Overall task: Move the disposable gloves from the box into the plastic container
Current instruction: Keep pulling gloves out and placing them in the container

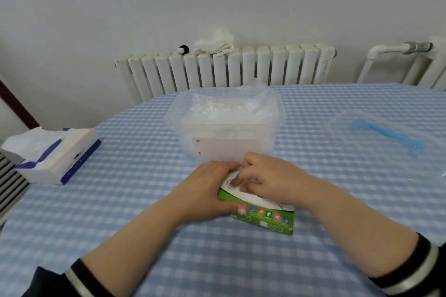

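We find the left hand [205, 188] laid against the left end of the green-and-white box [264, 214], its forearm reaching in from the near left. The fingers wrap over the far upper edge and the thumb presses the near green face, so the hand grips the box. The right hand [268, 177] comes in from the near right and rests on the box's white top, knuckles raised and fingers curled down toward the top panel. We cannot tell whether these fingers pinch a glove or the card of the opening, as the hand covers that spot. Both wrists are bare, with dark striped cuffs pushed back up the forearms.

The box lies flat on the blue checked tablecloth [149, 243], near the middle of the table. Its long axis runs from far left to near right, with the printed green side facing the near edge. The plastic container [226, 125] stands just beyond it, lidless, with clear film gloves heaped inside and rising above its far right rim.

At the left sits a tissue pack [54, 154]. At the far right lies a clear lid [386, 135] with a blue strip. A white radiator [226, 67] stands behind the table
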`<state>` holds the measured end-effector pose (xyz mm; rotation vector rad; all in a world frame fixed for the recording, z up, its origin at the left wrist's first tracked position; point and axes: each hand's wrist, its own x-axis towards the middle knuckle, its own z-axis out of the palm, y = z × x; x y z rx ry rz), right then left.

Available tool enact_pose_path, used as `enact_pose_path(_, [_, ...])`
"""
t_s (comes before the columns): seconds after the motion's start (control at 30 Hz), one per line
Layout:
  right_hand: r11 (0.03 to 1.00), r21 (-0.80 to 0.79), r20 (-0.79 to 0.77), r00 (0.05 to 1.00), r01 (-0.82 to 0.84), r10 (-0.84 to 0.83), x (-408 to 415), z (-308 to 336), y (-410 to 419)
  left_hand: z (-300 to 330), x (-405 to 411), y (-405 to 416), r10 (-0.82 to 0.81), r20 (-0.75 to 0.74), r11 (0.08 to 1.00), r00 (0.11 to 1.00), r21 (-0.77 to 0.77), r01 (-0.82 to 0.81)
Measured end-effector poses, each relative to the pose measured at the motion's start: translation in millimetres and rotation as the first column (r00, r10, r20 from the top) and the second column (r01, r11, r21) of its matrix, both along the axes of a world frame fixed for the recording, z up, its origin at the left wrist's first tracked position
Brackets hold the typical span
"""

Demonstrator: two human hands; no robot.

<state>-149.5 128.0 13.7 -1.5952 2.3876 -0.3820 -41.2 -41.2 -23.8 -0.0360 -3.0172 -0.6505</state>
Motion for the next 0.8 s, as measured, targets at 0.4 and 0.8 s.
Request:
enact_pose_path(0.4, [0.999, -0.051, 0.107, 0.994, 0.004, 0.002, -8.2, 18.6, 10.2, -0.4, 1.5, 1.2, 0.011, -0.004, 1.0, 1.0, 0.001, -0.011])
enact_pose_path(0.8, [0.998, -0.069, 0.062, 0.998, 0.005, -0.001, -2.1, 0.0, 3.1, -1.4, 2.2, 2.5, 0.038, 0.037, 0.992, 0.999, 0.117, -0.042])
